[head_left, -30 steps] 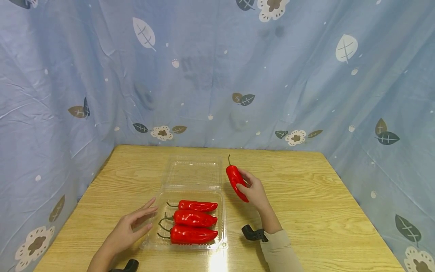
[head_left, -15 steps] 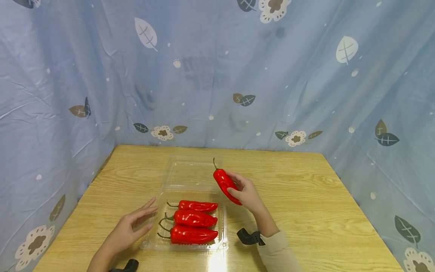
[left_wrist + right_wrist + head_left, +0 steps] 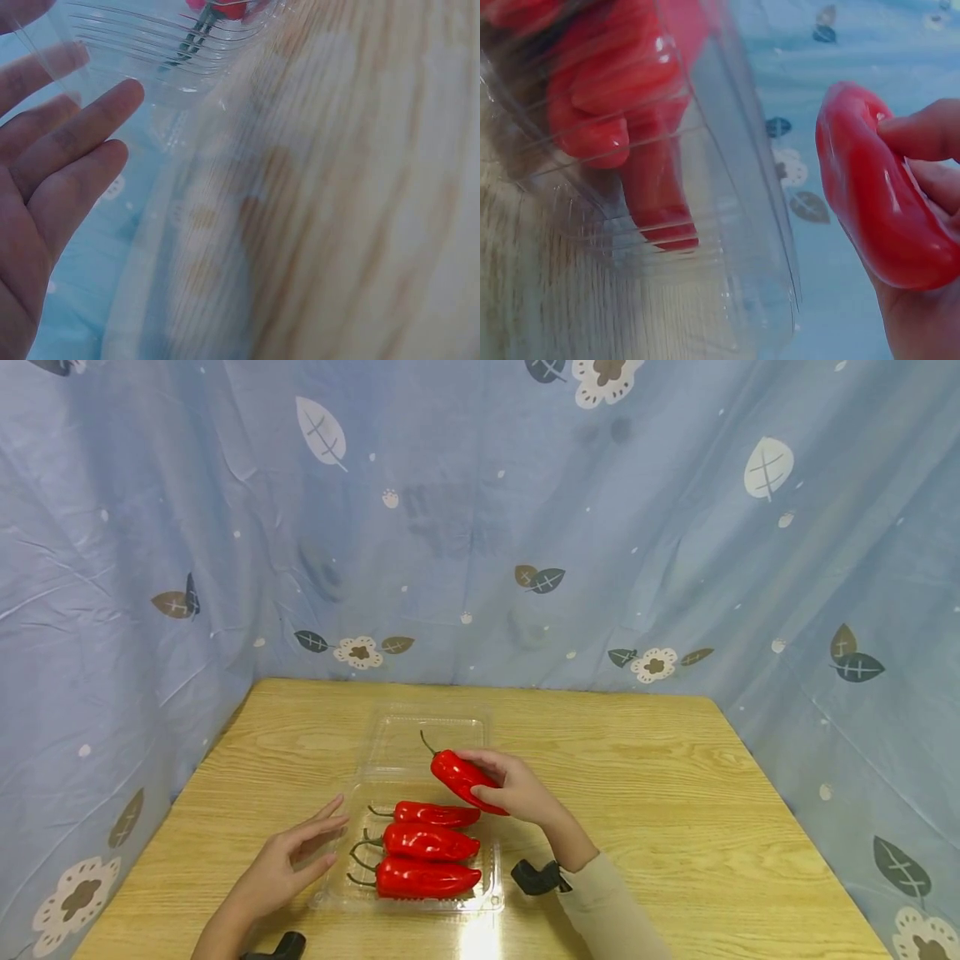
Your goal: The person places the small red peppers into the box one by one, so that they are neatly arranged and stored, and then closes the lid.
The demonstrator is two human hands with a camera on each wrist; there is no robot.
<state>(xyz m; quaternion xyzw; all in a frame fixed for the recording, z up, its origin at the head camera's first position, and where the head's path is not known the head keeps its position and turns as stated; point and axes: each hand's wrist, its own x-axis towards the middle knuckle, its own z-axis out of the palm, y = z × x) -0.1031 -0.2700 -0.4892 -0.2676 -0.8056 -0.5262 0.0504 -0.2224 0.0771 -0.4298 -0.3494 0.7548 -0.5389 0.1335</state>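
Observation:
My right hand [image 3: 517, 789] grips a red pepper [image 3: 459, 776] between thumb and fingers, its green stem pointing to the far left. It is over the back part of a clear plastic clamshell box [image 3: 491, 860], whose lid lies folded back. Several more red peppers [image 3: 431, 877] lie side by side in the box, stems to the left. In the right wrist view the held pepper [image 3: 885, 195] is beside the box wall [image 3: 757, 172]. My left hand [image 3: 281, 864] is at the box's left side, fingers spread and slightly bent; in the left wrist view its fingertips are by the ribbed wall [image 3: 161, 45].
The open lid [image 3: 427, 739] reaches back on the wooden table [image 3: 637, 777]. A blue patterned curtain [image 3: 465, 527] hangs behind the table and along both sides. Black wrist-worn camera mounts [image 3: 536, 877] sit at both wrists.
My right hand has carried the red pepper from the right of the box leftward and slightly toward me, over the box. The pepper has turned more level. The left hand has stayed put.

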